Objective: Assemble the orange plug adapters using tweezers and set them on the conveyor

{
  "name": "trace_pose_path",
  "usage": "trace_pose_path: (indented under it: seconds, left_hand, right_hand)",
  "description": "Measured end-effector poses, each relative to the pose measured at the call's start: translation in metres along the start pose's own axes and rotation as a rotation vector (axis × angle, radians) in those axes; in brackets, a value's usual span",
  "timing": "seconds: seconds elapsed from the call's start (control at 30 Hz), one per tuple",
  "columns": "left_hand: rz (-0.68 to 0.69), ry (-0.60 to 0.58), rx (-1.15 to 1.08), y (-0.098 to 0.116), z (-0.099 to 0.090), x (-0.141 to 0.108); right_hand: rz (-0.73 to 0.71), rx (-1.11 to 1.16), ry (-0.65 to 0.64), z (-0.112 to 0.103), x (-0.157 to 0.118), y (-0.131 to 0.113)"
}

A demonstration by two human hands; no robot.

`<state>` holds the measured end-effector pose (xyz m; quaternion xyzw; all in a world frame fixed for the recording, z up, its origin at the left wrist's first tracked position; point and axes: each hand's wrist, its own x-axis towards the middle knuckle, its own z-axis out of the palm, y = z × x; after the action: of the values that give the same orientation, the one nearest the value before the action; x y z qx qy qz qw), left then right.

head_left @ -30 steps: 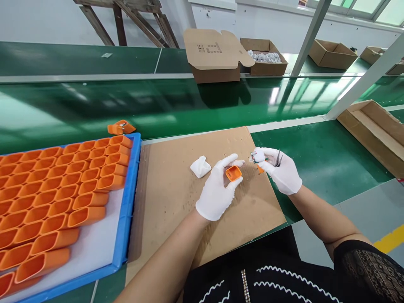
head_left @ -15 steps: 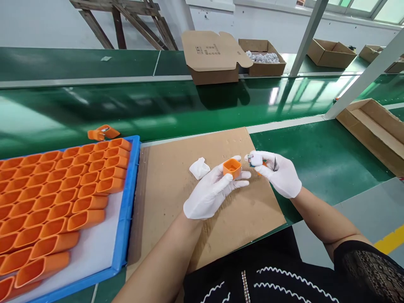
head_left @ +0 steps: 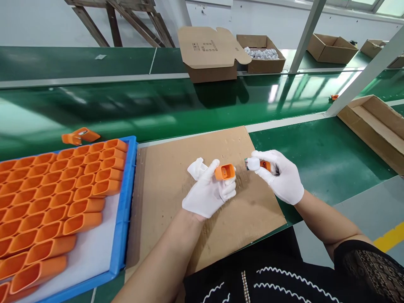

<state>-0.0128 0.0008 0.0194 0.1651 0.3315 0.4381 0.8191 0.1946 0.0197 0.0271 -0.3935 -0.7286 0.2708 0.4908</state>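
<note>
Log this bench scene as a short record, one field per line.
Left hand: white-gloved left hand holds a small, orange, square-mouthed plastic-looking housing
Right hand: white-gloved right hand holds a rounded white part and an orange piece
Contact: housing and white part apart
Work surface: flat brown cardboard sheet
On sheet: crumpled white tissue-like piece, near left hand
Left side: blue plastic-looking tray with rows of orange open-topped housings
</note>
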Motion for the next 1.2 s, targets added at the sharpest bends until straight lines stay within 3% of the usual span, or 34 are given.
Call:
trace_pose_path:
  seconds: [0.2, 0.7, 1.2]
  left_hand:
    - [0.001, 0.130, 0.141, -0.006, 0.003, 0.004]
    - [0.135, 0.106, 0.400, -0.011, -0.002, 0.004]
    - [0.139, 0.082, 0.420, -0.013, -0.004, 0.003]
  right_hand:
    - [-0.202, -0.093, -0.044, 0.008, -0.007, 0.006]
    - [-0.384, -0.479, -0.005, 0.007, -0.011, -0.007]
    - [-0.339, -0.472, -0.054, 0.008, -0.016, -0.005]
